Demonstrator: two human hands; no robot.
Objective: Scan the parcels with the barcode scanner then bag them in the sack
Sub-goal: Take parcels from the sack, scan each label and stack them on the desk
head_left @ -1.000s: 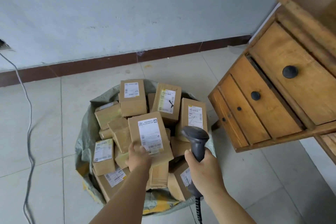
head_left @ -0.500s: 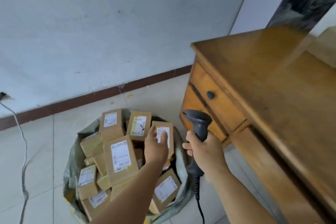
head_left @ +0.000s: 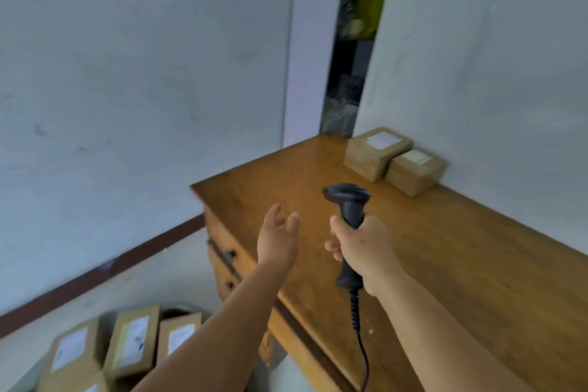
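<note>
Two brown cardboard parcels with white labels, one (head_left: 377,151) and the other (head_left: 415,171), sit side by side at the far corner of the wooden desk (head_left: 477,264), against the wall. My right hand (head_left: 362,251) grips the handle of the black barcode scanner (head_left: 348,200), head upright, above the desk. My left hand (head_left: 278,239) is raised over the desk's left edge, fingers relaxed, holding nothing. At the bottom left, several labelled parcels (head_left: 132,344) lie in the grey sack (head_left: 178,307), mostly out of frame.
The desk has drawers with dark knobs (head_left: 229,254) on its left front. The scanner's cord (head_left: 359,334) hangs down over the desk. White walls stand behind, with a dark doorway gap (head_left: 350,51) beyond the desk. Tiled floor (head_left: 95,299) lies to the left.
My view has swung up and right from the sack to the desk top. My left hand let go of the parcel in the sack and rose over the desk. The scanner stayed in my right hand.
</note>
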